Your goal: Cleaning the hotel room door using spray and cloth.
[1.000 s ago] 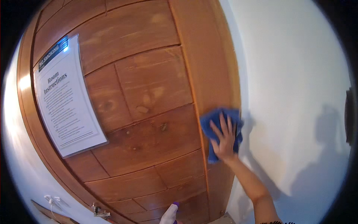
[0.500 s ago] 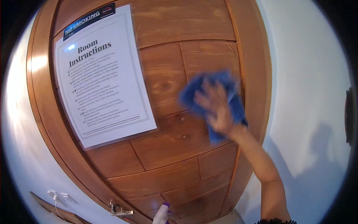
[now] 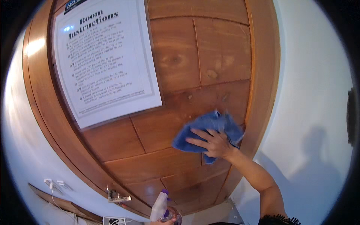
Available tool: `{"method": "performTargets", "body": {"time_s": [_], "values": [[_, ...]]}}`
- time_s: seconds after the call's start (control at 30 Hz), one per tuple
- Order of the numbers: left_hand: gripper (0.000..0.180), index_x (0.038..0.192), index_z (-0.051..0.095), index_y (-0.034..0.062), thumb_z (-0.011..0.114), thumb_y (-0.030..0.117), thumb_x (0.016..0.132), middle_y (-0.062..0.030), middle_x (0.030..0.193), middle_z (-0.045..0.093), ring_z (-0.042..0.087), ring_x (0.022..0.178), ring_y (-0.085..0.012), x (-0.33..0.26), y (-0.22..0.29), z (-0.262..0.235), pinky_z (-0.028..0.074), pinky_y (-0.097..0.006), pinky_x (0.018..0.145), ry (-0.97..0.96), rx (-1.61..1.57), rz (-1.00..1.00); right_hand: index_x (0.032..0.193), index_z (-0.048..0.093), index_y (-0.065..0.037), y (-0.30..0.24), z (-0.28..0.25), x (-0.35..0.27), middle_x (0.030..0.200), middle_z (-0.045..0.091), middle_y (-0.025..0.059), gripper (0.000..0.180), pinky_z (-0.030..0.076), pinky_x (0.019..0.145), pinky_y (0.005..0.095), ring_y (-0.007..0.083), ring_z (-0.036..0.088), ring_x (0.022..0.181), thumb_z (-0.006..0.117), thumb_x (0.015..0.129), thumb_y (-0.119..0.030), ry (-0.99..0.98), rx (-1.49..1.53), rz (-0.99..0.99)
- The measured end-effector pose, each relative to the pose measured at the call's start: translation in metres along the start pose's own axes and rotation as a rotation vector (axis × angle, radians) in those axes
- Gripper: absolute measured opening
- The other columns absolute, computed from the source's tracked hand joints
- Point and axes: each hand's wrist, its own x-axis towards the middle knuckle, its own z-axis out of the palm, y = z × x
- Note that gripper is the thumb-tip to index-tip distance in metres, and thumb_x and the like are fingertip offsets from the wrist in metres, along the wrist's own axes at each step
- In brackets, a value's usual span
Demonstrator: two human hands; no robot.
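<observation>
A blue cloth point(image 3: 195, 129) is bunched against the wooden door point(image 3: 176, 165), right of centre. My right hand point(image 3: 215, 144) presses on it with fingers spread, holding it to the panels. At the lower edge my left hand point(image 3: 167, 222) is wrapped round a spray bottle point(image 3: 159, 206) with a white trigger head and purple nozzle. Only a small part of that hand shows, and the bottle's lower part is cut off by the picture's edge.
A laminated notice point(image 3: 116, 110) is fixed to the door's upper left. A metal door handle point(image 3: 119, 198) sticks out at the lower left. White walls point(image 3: 311, 93) flank the wooden frame point(image 3: 262, 93). Plugs with a white cable point(image 3: 54, 185) are at far left.
My right hand has moved the cloth down the door and slightly left. The spray bottle has come further up into view, with part of my left hand now showing.
</observation>
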Motion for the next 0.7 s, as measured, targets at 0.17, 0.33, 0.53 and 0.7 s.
{"method": "performTargets", "body": {"time_s": [0.17, 0.33, 0.53, 0.7], "values": [[0.050, 0.114, 0.056, 0.0020, 0.075, 0.024, 0.074, -0.0076, 0.103, 0.061, 0.057, 0.094, -0.0187, -0.011, -0.005, -0.004, 0.046, -0.032, 0.081, 0.061, 0.098, 0.039, 0.134, 0.043, -0.028, 0.036, 0.011, -0.008, 0.148, 0.026, 0.0073, 0.068, 0.016, 0.105, 0.0566, 0.0346, 0.023, 0.135, 0.065, 0.070, -0.025, 0.434, 0.028, 0.480], [0.045, 0.108, 0.054, 0.0027, 0.074, 0.021, 0.073, -0.0077, 0.097, 0.060, 0.056, 0.092, -0.0200, -0.011, -0.002, 0.004, 0.045, -0.034, 0.081, 0.020, 0.046, 0.043, 0.133, 0.044, -0.031, -0.034, 0.049, 0.010, 0.146, 0.029, 0.0061, 0.069, 0.022, 0.103, 0.0536, 0.0330, 0.031, 0.130, 0.066, 0.068, -0.025, 0.243, 0.035, 0.349], [0.037, 0.099, 0.052, 0.0037, 0.074, 0.016, 0.071, -0.0079, 0.087, 0.058, 0.056, 0.087, -0.0212, -0.012, -0.002, 0.015, 0.044, -0.037, 0.081, -0.041, -0.087, 0.224, 0.131, 0.047, -0.032, -0.032, 0.047, -0.040, 0.145, 0.031, 0.0063, 0.073, 0.027, 0.099, 0.0538, 0.0326, 0.036, 0.125, 0.067, 0.061, -0.024, 0.224, 0.110, 0.099], [0.031, 0.091, 0.051, 0.0045, 0.073, 0.013, 0.070, -0.0080, 0.078, 0.057, 0.055, 0.083, -0.0223, -0.017, 0.016, 0.012, 0.043, -0.040, 0.081, -0.114, -0.213, 0.447, 0.136, 0.040, -0.028, 0.027, 0.023, -0.006, 0.147, 0.026, 0.0096, 0.071, 0.019, 0.103, 0.0598, 0.0369, 0.025, 0.132, 0.066, 0.069, -0.022, 0.402, -0.034, 0.520]]}}
